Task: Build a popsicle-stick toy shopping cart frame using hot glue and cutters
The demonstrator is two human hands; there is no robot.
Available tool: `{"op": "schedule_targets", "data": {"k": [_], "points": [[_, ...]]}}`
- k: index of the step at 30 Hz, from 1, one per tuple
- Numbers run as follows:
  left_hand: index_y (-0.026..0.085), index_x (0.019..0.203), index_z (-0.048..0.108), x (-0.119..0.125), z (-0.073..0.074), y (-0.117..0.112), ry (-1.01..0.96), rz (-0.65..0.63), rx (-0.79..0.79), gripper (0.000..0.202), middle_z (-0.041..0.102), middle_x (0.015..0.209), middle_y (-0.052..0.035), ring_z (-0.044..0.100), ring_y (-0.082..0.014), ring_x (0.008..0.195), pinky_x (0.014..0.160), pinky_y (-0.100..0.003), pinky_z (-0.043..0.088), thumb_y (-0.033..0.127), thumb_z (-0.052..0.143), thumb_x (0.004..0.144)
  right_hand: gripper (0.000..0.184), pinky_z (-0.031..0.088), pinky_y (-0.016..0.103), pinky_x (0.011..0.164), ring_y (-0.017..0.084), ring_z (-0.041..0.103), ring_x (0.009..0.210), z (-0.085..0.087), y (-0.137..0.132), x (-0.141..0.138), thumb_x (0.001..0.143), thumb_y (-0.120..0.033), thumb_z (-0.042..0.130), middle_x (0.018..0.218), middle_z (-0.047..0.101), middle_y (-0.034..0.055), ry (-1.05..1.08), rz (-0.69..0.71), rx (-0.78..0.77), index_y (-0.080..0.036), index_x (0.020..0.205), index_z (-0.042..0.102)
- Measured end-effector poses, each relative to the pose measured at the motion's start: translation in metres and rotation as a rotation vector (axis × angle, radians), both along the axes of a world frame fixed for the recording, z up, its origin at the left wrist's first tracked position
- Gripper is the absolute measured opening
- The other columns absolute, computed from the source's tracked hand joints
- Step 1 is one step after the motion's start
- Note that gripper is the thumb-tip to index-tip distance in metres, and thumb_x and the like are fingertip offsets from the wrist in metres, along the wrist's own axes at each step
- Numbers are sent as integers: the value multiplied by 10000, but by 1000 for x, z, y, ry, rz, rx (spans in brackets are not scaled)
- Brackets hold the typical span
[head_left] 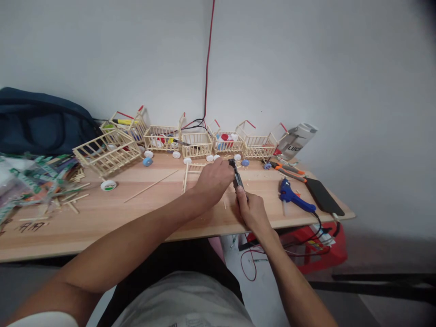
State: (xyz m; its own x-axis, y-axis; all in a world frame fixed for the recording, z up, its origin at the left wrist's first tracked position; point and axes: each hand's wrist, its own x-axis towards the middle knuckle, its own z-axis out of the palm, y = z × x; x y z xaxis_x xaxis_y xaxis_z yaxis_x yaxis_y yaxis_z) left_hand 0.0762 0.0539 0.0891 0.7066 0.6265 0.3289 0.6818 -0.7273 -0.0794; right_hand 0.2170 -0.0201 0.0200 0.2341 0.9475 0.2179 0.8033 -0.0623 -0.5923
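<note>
My right hand (pixel 252 210) is closed round the handle of a small dark cutter (pixel 236 176) that points away from me over the wooden table (pixel 102 218). My left hand (pixel 214 179) is curled just left of the cutter's tip, fingers pinched together on something too small to make out. A ladder-like frame of wooden sticks (pixel 192 170) lies flat just left of that hand. A long thin stick (pixel 150 186) lies loose further left.
Several stick-built carts (pixel 163 136) with bottle-cap wheels line the back by the wall; a larger one (pixel 107 152) sits tilted at left. A blue glue gun (pixel 293 196), orange pliers (pixel 288 169) and a black phone (pixel 323 196) lie at right. Stick clutter (pixel 41 181) and a dark bag (pixel 41 122) fill the left.
</note>
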Motion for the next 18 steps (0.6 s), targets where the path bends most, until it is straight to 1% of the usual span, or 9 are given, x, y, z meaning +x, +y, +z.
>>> {"op": "schedule_targets", "data": {"k": [3, 4, 6, 8, 10, 12, 14, 16, 18], "points": [[94, 928, 640, -3, -2, 4, -47, -11, 0, 183, 668, 974, -146, 616, -253, 978, 722, -316, 495, 33, 472, 884, 671, 318, 313, 570, 212, 564, 562, -1, 0, 2, 929, -673, 211, 527, 583, 95, 31, -11, 20, -218, 540, 514], [95, 913, 646, -5, -2, 6, -73, -16, -18, 195, 672, 968, -146, 618, -257, 974, 728, -322, 492, 28, 465, 880, 674, 330, 309, 560, 204, 557, 543, -1, -1, 4, 918, -689, 225, 503, 566, 84, 71, -9, 9, -217, 527, 505], [104, 891, 659, -9, -2, 12, -184, -31, -100, 206, 685, 953, -135, 626, -256, 963, 756, -337, 484, 41, 463, 878, 681, 356, 296, 515, 181, 532, 481, 1, -1, 8, 888, -731, 258, 464, 531, 52, 240, -9, -36, -208, 545, 525], [120, 867, 668, -14, -1, 18, -385, -64, -257, 158, 697, 883, -97, 639, -229, 897, 770, -330, 473, 87, 513, 864, 676, 374, 278, 444, 157, 503, 417, 5, 0, 11, 844, -773, 317, 456, 518, 20, 481, -11, -90, -188, 632, 583], [129, 845, 664, -17, 1, 20, -636, -116, -515, 85, 682, 762, -44, 631, -175, 762, 721, -287, 464, 139, 582, 827, 653, 403, 264, 409, 143, 507, 411, 9, 1, 10, 793, -786, 422, 491, 538, 3, 713, 12, -90, -168, 747, 627], [130, 834, 638, -18, 4, 18, -882, -169, -806, 72, 639, 669, -1, 571, -116, 605, 608, -234, 436, 183, 616, 790, 599, 456, 254, 454, 136, 545, 471, 13, 1, 4, 757, -741, 548, 551, 568, -1, 882, 69, -18, -156, 826, 652], [131, 832, 599, -17, 7, 13, -1090, -197, -1010, 120, 614, 645, 18, 506, -79, 518, 519, -203, 398, 222, 633, 762, 512, 485, 246, 518, 129, 571, 531, 17, 1, -5, 765, -653, 624, 602, 583, -8, 991, 136, 77, -159, 891, 670], [138, 823, 565, -15, 8, 8, -1226, -203, -1090, 180, 605, 635, 27, 477, -63, 482, 479, -190, 386, 247, 667, 721, 431, 480, 243, 531, 121, 565, 532, 21, 1, -13, 798, -583, 635, 605, 573, -22, 1023, 189, 142, -173, 923, 673], [143, 808, 549, -13, 8, 5, -1288, -197, -1104, 233, 608, 625, 29, 482, -60, 472, 467, -187, 396, 259, 707, 683, 379, 468, 241, 534, 120, 555, 528, 23, 2, -19, 820, -548, 627, 588, 563, -24, 975, 194, 179, -175, 863, 669]]}}
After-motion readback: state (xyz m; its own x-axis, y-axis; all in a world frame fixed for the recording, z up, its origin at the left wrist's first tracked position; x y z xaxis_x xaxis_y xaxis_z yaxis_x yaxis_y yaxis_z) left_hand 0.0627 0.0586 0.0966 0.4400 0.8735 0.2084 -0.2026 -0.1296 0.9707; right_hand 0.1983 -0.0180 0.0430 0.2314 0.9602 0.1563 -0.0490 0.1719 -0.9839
